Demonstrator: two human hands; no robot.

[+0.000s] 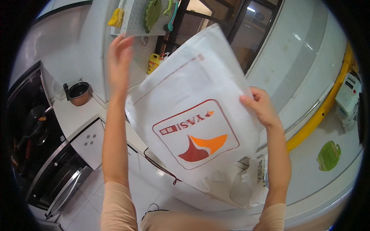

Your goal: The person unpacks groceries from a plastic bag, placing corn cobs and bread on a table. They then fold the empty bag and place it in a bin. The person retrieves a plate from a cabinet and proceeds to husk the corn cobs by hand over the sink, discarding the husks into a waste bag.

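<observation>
A large white bag with a red and orange printed logo (199, 86) is held up before me, upside down, its print inverted. My right hand (258, 105) grips its right edge between thumb and fingers. My left hand (119, 62) is raised beside the bag's upper left side, blurred, apart from it and holding nothing. A dark red drawstring (163, 169) hangs beneath the bag's lower left edge.
A pot (79, 93) stands on the white counter (69, 115) at left, beside a black stove (34, 95) with a pan. White plastic packaging (253, 182) lies below the bag. A yellow pipe (312, 127) runs along the right wall. A yellow bottle (153, 63) stands behind.
</observation>
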